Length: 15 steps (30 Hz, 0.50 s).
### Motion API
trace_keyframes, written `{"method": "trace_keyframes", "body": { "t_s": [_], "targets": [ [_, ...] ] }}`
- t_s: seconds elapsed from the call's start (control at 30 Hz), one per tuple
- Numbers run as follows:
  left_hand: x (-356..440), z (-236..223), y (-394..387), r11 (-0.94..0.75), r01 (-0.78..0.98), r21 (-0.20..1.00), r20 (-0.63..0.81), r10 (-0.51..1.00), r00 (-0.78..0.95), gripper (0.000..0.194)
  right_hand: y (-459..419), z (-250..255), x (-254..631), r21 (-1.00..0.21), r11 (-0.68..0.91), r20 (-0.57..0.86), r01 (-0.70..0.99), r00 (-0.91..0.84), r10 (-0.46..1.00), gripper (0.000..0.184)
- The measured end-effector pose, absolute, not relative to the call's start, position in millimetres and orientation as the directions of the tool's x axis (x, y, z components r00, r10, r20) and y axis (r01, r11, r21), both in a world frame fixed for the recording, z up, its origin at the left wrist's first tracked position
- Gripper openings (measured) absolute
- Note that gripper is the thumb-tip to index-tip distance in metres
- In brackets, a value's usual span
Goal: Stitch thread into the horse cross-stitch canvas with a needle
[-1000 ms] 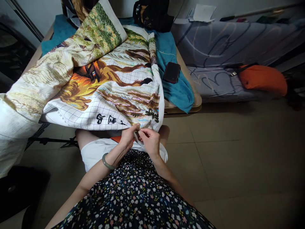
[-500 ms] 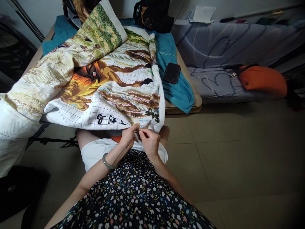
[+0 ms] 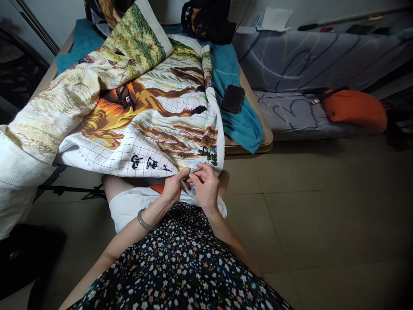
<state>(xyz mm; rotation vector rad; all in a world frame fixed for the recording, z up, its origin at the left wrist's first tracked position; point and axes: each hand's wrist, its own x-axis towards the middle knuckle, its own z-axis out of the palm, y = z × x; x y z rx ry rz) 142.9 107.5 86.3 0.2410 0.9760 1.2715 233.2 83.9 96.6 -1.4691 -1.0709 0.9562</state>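
Observation:
A large cross-stitch cloth (image 3: 151,133) lies over the table and hangs toward my lap, its stitched picture in brown, orange and green on a gridded white ground. At its near edge my left hand (image 3: 173,187) grips the fabric between thumb and fingers, the fingers mostly beneath. Close beside it, my right hand (image 3: 207,189) is bent in a pinch at the same edge, one or more fingers reaching over the fabric near black stitching. Whatever sits between those right fingertips is too small to make out.
A teal cloth (image 3: 248,129) covers the table under the stitching, with a dark phone (image 3: 232,98) on it. A black bag (image 3: 208,21) stands at the back. Right of the table, an orange bag (image 3: 355,111) rests on a grey patterned cover (image 3: 284,114). The rolled cloth end (image 3: 19,168) hangs at left.
My right hand has moved slightly up and its fingers have reached farther onto the cloth, from a tighter pinch below the edge. My left hand keeps its grip almost unmoved.

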Motion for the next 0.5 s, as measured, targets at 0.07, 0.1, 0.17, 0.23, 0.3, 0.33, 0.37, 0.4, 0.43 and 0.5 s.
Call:
{"method": "trace_keyframes", "body": {
  "t_s": [0.07, 0.1, 0.17, 0.23, 0.3, 0.33, 0.37, 0.4, 0.43, 0.5],
  "targets": [
    [141.1, 84.0, 106.3, 0.314, -0.698, 0.644, -0.455, 0.890, -0.019, 0.039, 87.8, 100.6, 237.4, -0.977, -0.026, 0.019, 0.210, 0.209, 0.978, 0.021],
    [140.3, 83.1, 105.9, 0.315, -0.696, 0.646, -0.454, 0.891, -0.018, 0.040, 89.5, 102.1, 240.1, -0.965, -0.011, 0.035, 0.260, 0.172, 0.984, 0.015],
    [139.2, 82.2, 105.2, 0.316, -0.683, 0.658, -0.450, 0.893, -0.021, 0.041, 91.8, 104.8, 245.3, -0.929, 0.014, 0.070, 0.369, 0.139, 0.988, 0.011],
    [139.1, 82.5, 104.8, 0.286, -0.677, 0.678, -0.417, 0.908, -0.034, 0.040, 91.6, 107.9, 249.0, -0.883, 0.045, 0.133, 0.468, 0.157, 0.979, 0.016],
    [139.4, 83.3, 104.5, 0.244, -0.677, 0.694, -0.370, 0.928, -0.045, 0.038, 89.7, 111.4, 250.5, -0.845, 0.081, 0.215, 0.528, 0.197, 0.956, 0.018],
    [139.7, 83.6, 104.4, 0.232, -0.677, 0.698, -0.356, 0.933, -0.047, 0.037, 88.6, 113.1, 250.7, -0.838, 0.102, 0.255, 0.536, 0.219, 0.942, 0.019],
    [139.9, 83.7, 104.1, 0.229, -0.677, 0.699, -0.353, 0.934, -0.048, 0.037, 87.8, 114.6, 250.6, -0.843, 0.124, 0.289, 0.524, 0.246, 0.925, 0.020],
    [140.0, 83.7, 103.8, 0.235, -0.676, 0.698, -0.362, 0.931, -0.049, 0.037, 87.4, 115.8, 250.4, -0.860, 0.142, 0.308, 0.491, 0.276, 0.910, 0.020],
    [140.0, 83.5, 103.5, 0.251, -0.674, 0.695, -0.383, 0.922, -0.051, 0.037, 87.7, 116.5, 250.5, -0.886, 0.152, 0.303, 0.437, 0.299, 0.905, 0.020],
    [140.0, 83.2, 102.4, 0.296, -0.671, 0.679, -0.443, 0.895, -0.053, 0.039, 90.0, 116.8, 251.3, -0.951, 0.132, 0.218, 0.280, 0.303, 0.928, 0.022]
  ]
}}
